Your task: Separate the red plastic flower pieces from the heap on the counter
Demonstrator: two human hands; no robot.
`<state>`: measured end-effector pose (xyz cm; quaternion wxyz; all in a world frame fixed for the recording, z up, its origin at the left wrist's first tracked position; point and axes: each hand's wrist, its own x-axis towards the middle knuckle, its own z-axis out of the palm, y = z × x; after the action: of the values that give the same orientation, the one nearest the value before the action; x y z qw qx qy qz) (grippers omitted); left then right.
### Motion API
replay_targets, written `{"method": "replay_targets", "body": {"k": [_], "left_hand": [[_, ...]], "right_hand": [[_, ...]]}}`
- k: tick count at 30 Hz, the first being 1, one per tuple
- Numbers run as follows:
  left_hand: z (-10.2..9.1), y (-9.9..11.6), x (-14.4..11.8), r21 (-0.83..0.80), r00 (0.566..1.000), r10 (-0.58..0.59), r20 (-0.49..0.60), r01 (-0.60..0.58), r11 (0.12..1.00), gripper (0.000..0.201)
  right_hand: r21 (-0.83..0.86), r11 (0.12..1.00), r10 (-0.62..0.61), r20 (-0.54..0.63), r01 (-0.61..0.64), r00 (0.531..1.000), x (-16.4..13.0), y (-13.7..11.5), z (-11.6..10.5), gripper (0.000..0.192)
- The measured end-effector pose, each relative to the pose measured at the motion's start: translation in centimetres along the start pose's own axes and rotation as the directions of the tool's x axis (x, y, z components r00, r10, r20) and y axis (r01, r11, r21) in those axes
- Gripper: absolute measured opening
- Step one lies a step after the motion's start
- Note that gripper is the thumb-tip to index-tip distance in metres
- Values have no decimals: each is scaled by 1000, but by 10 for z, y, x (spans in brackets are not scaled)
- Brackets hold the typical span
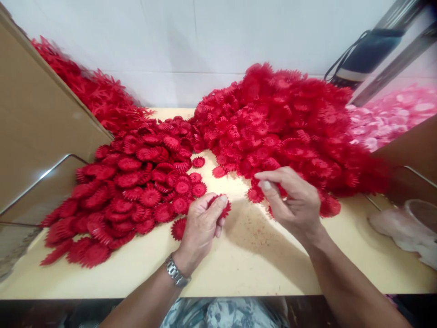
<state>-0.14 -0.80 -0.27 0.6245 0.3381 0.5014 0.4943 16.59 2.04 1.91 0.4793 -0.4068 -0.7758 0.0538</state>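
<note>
- Nearest to us, at six o'clock, our two forearms come up over the pale table [246, 269]; a metal watch [175, 273] sits on the left wrist.
- Our left hand [201, 225] is closed around a red toothed flower piece [223, 207], thumb pressed against the fingers, with only the frilled edge of the piece showing past them at about two o'clock of the hand.
- Our right hand [290, 198] has its thumb and fingertips drawn together at the foot of the big heap; something red shows between the fingers, but we cannot tell whether it is truly pinched or only touched.
- As for progress, we judge the work partly done: the flat pile [133, 196] at ten o'clock of the left hand looks like finished or sorted pieces, lying face up and overlapping, a few loose ones strayed toward the hands.
- What is left seems greater: the tall heap [287, 123] at one o'clock is tangled, thick and far higher than the flat pile.
- The pieces themselves are bright red plastic discs with fine radiating teeth around a raised centre, thin and light by their look.
- Farther off, at eleven o'clock, spikier red parts [92, 95] lie behind a cardboard sheet [37, 123].
- At two o'clock pink pieces [392, 116] lie in a mass by the white wall [191, 50].
</note>
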Motion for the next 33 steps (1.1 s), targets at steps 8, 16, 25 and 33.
{"method": "replay_targets", "body": {"k": [8,16,25,33], "left_hand": [[0,-3,-4,195,995,67,71,-80,978,40],[0,-4,-6,263,979,29,204,-84,961,36],[7,5,-4,39,982,-66,178,60,997,16],[6,1,-1,30,991,-90,102,87,996,19]], "right_hand": [[198,952,139,396,-232,908,-4,-20,21,17],[29,1000,-1,229,-6,973,-5,-11,24,22],[-500,816,114,-354,-291,928,7,46,-41,14],[-559,777,53,-399,-288,916,4,54,-55,29]]}}
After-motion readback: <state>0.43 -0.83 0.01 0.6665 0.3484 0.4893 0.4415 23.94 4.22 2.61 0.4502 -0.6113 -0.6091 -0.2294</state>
